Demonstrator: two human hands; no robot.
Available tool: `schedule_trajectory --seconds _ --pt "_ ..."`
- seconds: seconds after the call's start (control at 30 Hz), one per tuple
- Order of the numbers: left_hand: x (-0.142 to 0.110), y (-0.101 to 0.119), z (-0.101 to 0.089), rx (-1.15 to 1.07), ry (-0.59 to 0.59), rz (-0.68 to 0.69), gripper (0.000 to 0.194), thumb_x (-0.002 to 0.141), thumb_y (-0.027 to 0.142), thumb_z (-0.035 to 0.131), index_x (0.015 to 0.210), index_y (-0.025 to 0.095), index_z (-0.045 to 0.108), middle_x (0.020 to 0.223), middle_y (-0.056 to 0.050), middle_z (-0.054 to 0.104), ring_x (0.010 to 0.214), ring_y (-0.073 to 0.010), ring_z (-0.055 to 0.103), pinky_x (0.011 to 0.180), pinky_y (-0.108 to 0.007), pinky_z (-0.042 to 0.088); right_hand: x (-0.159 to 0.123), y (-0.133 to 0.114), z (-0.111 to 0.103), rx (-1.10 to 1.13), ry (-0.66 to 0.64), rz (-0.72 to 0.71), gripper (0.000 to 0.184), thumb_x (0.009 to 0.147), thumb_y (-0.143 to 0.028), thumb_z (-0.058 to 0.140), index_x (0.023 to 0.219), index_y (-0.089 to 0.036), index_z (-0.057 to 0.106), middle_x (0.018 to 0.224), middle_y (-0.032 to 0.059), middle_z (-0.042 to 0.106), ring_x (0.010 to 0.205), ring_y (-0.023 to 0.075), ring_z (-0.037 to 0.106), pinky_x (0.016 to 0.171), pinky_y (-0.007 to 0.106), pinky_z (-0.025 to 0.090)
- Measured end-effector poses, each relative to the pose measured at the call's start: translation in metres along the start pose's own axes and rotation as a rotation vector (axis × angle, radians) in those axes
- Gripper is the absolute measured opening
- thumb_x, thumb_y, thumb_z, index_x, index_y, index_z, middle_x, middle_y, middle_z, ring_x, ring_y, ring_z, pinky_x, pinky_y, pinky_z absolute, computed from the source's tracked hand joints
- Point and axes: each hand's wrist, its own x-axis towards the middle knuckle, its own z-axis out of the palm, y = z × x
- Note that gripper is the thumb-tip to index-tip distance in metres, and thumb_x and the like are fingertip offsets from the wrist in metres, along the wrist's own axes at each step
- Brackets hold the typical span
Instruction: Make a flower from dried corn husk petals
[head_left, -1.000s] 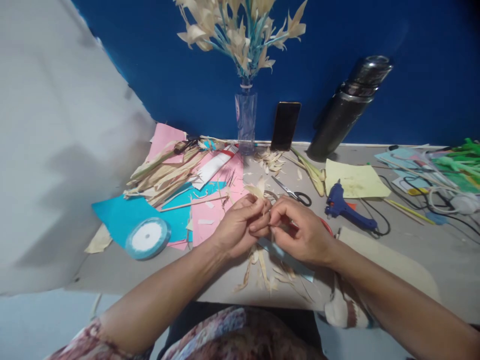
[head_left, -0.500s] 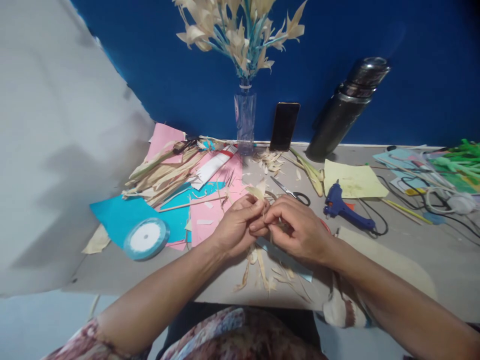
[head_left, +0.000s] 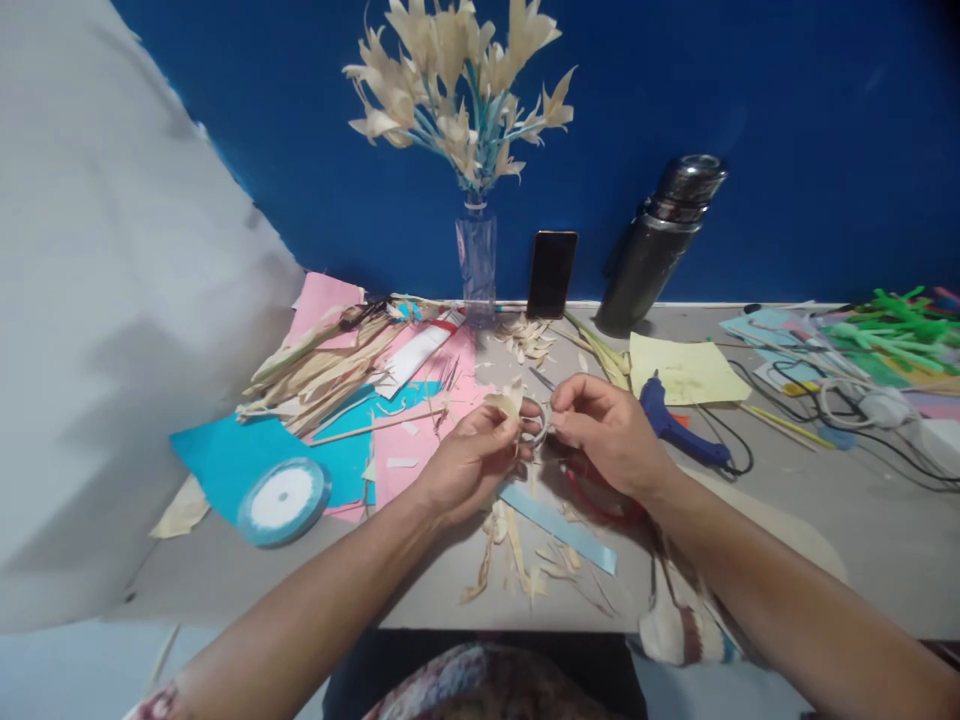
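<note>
My left hand (head_left: 472,455) pinches a pale dried-husk flower (head_left: 508,399) between thumb and fingers. A small grey ring-shaped roll (head_left: 541,428) sits at the fingertips of that same hand. Just right of the roll, my right hand (head_left: 613,440) is closed in a pinch; whatever is between its fingertips is too small to make out. Scissors (head_left: 541,378) lie behind, their handles hidden by my right hand. Below my hands are a light blue ribbon strip (head_left: 559,527) and torn husk scraps (head_left: 514,545).
At the back stand a clear bottle (head_left: 478,262) of husk flowers, a phone (head_left: 553,274) and a dark flask (head_left: 660,250). A blue glue gun (head_left: 682,430) lies right, a ribbon spool (head_left: 283,500) left. Dried husks (head_left: 330,365) lie on coloured paper.
My hands have moved apart, and the grey roll now shows between them. My right hand has shifted slightly up and right. The camera view has tilted upward a little.
</note>
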Motion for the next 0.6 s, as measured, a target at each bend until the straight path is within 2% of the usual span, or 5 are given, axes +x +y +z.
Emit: schedule_trajectory --seconds 0.07,0.17,0.27,0.4,0.6 --pt "0.001 0.002 -0.001 -0.024 0.018 0.001 0.016 0.079 0.019 0.075 0.085 0.014 0.061 0.103 -0.008 0.064 0.079 -0.0142 0.062 0.068 -0.027 0.051 0.004 0.004 -0.001 0.053 0.032 0.042 0.014 0.078 -0.025 0.071 0.079 -0.020 0.058 0.060 -0.0065 0.049 0.052 0.0085 0.040 0.051 0.024 0.032" --pt "0.005 0.008 -0.003 -0.105 0.007 -0.018 0.017 0.082 0.021 0.072 0.079 0.016 0.055 0.088 -0.004 0.061 0.069 -0.0124 0.059 0.059 -0.025 0.050 0.008 0.008 -0.001 -0.031 0.099 0.042 0.016 0.075 -0.026 0.074 0.079 -0.019 0.061 0.060 -0.0058 0.051 0.053 0.0087 0.041 0.051 0.024 0.031" --pt "0.007 0.015 -0.004 -0.225 -0.037 -0.023 0.023 0.086 0.017 0.067 0.071 0.016 0.049 0.069 0.002 0.046 0.054 -0.0068 0.045 0.047 -0.017 0.039 0.012 0.010 -0.004 -0.091 0.121 0.063 0.019 0.073 -0.031 0.076 0.080 -0.018 0.063 0.064 -0.0042 0.055 0.054 0.0091 0.042 0.051 0.024 0.033" --pt "0.007 0.019 -0.002 -0.314 -0.046 -0.049 0.027 0.087 0.012 0.062 0.067 0.015 0.044 0.063 0.004 0.035 0.049 -0.0045 0.034 0.042 -0.015 0.029 0.015 0.009 -0.010 -0.164 0.129 0.059 0.023 0.074 -0.036 0.077 0.080 -0.018 0.065 0.068 -0.0022 0.059 0.055 0.0096 0.044 0.052 0.025 0.035" --pt "0.004 0.017 -0.001 -0.259 -0.086 -0.040 0.030 0.087 0.015 0.064 0.065 0.015 0.044 0.060 0.005 0.032 0.047 -0.0049 0.028 0.041 -0.015 0.028 0.003 0.006 0.004 -0.116 -0.129 0.241 0.034 0.085 -0.046 0.066 0.102 -0.017 0.069 0.084 0.0045 0.068 0.061 0.0120 0.053 0.053 0.025 0.041"
